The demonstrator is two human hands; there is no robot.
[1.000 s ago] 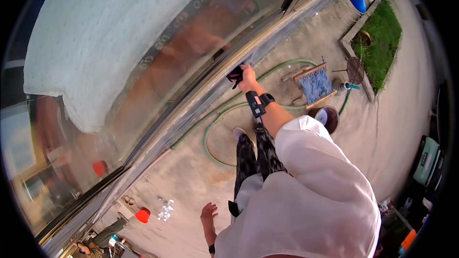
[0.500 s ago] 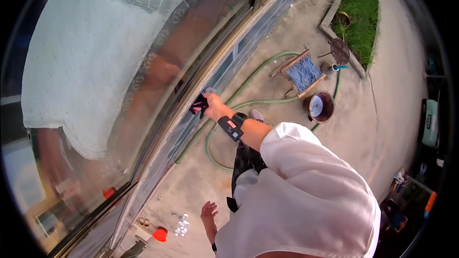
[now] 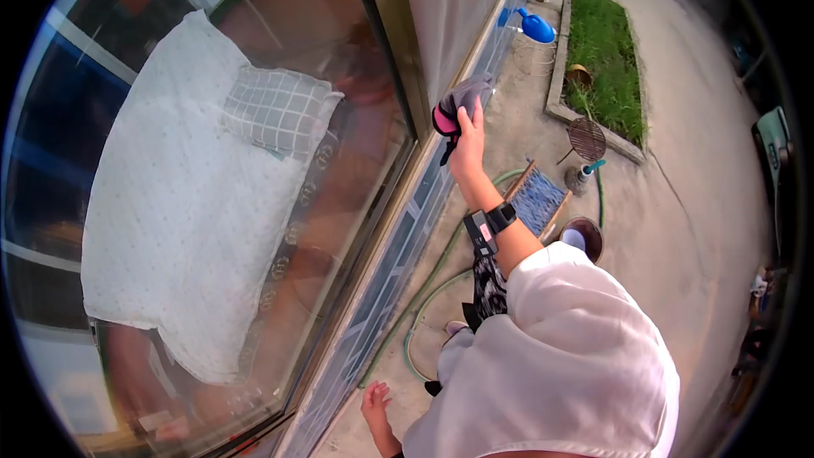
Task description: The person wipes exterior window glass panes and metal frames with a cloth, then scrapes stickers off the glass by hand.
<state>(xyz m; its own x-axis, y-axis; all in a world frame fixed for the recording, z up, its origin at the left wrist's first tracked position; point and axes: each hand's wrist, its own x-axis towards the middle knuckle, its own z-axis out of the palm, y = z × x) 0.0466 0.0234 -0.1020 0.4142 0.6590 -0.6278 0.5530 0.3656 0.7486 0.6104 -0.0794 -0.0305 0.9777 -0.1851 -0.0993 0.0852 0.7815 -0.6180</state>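
Observation:
My right hand (image 3: 468, 148) reaches forward at the window, its fingers closed around a grey, pink and black pad (image 3: 451, 112). The pad looks soft, with a black strap end hanging below it; I cannot tell its exact kind. It appears beside the window frame (image 3: 407, 42), but whether it touches the glass or frame is unclear. A black band and a small device sit on my right wrist. My left hand (image 3: 376, 404) hangs low on the left, fingers loosely apart and holding nothing. The window glass (image 3: 352, 195) shows a bed with a white cover and checked pillow.
Below the window runs a blue tiled wall (image 3: 381, 254). On the concrete lie a green hose (image 3: 441, 267), a folding stool (image 3: 538, 199) with a blue woven seat, a brown bucket (image 3: 591, 233) and a round grill rack (image 3: 587, 137). Farther off are a blue watering can (image 3: 537, 27) and a grass bed (image 3: 606, 59).
My right hand has moved up and away along the window with the pad. The view has shifted, showing more of the room behind the glass. My left hand still hangs low.

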